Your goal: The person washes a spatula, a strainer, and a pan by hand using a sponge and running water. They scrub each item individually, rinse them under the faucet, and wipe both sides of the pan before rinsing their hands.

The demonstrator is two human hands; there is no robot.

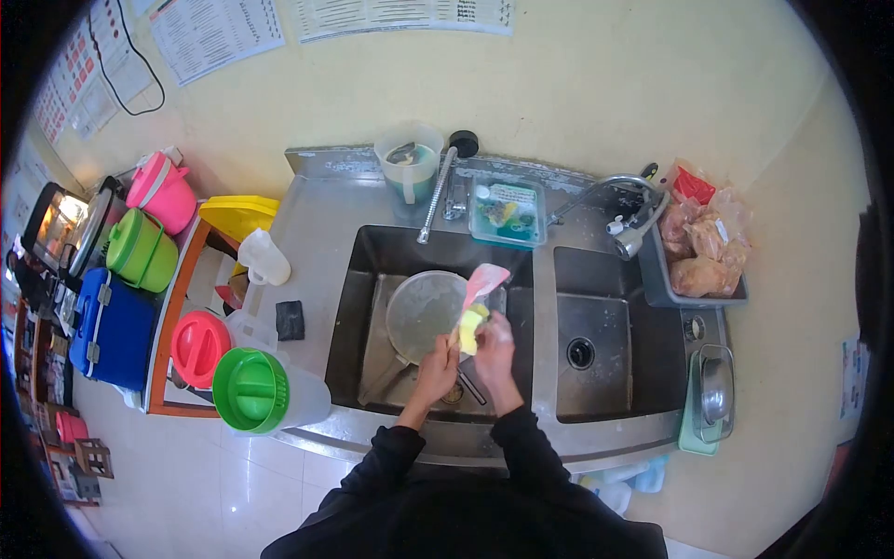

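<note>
Over the left sink basin (pixel 357 307), my left hand (pixel 435 374) is closed around the handle of a spatula with a pink head (pixel 485 280), which points up and away from me. My right hand (pixel 497 352) is closed on a yellow sponge (pixel 471 328) and presses it to the spatula just below the head. Beneath both hands a round, pale vessel with a handle (pixel 419 312) lies in the basin. A dark metal utensil shows near the drain, partly covered by my hands.
A second basin (pixel 615 373) lies to the right. Behind are a cloudy measuring jug (pixel 408 177), a soapy plastic tub (pixel 507 212) and taps. A grey crate of bagged meat (pixel 703 247) stands far right. Lidded pitchers (pixel 251 391) and a dark pad (pixel 290 320) stand left.
</note>
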